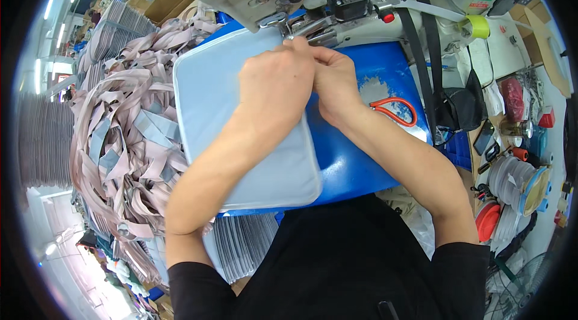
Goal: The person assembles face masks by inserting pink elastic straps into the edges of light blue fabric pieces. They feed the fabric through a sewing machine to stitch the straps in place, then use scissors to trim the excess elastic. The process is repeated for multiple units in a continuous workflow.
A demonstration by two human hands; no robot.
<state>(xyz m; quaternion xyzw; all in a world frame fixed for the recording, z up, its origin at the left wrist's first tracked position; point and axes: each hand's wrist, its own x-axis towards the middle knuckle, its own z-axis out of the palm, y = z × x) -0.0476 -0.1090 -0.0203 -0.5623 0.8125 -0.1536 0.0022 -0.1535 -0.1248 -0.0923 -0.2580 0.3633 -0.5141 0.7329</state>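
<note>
A light blue fabric panel (pixel 208 88) with rounded corners and a pale edging lies flat on the blue work surface (pixel 349 166). Its upper right corner reaches the metal parts under the head of the sewing machine (pixel 346 1). My left hand (pixel 274 82) is over the panel, fingers closed at its right edge near those parts. Against it, my right hand (pixel 336 82) makes a pinch; whatever is between its fingertips is hidden. Red-handled scissors (pixel 397 109) lie just right of my right wrist, their blades out of sight.
Left of the panel rises a heap of pinkish fabric strips (pixel 129 133) with light blue pieces. Stacks of grey panels (pixel 45 139) stand farther left, another stack (pixel 244 245) below the surface. Black straps (pixel 421 49) hang at the right, beside a cluttered bench with reels (pixel 512 178).
</note>
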